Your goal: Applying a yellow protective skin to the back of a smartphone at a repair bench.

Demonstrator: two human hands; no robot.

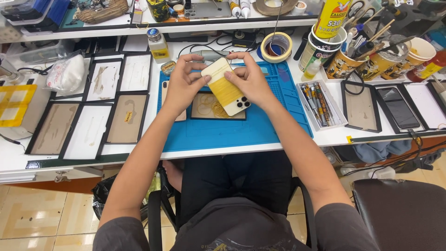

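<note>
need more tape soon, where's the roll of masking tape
In the head view the roll of masking tape lies on the white bench beyond the blue mat, up right of the right hand, beside the paper cups.

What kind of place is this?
Probably a phone repair bench: both hands hold a phone wrapped in yellow bands over a blue work mat, beside a screwdriver tray and spare screens.

The one camera sat on my head and looked steeply down and forward over my own arms. My left hand (182,83) and right hand (251,80) met near the middle of the view, fairly close below the lens. Under them lay the blue work mat (241,132); beyond them the shelf (186,23) ran along the top edge. Nearer to me than my hands, my lap and the tiled floor (42,214) filled the bottom.
</note>
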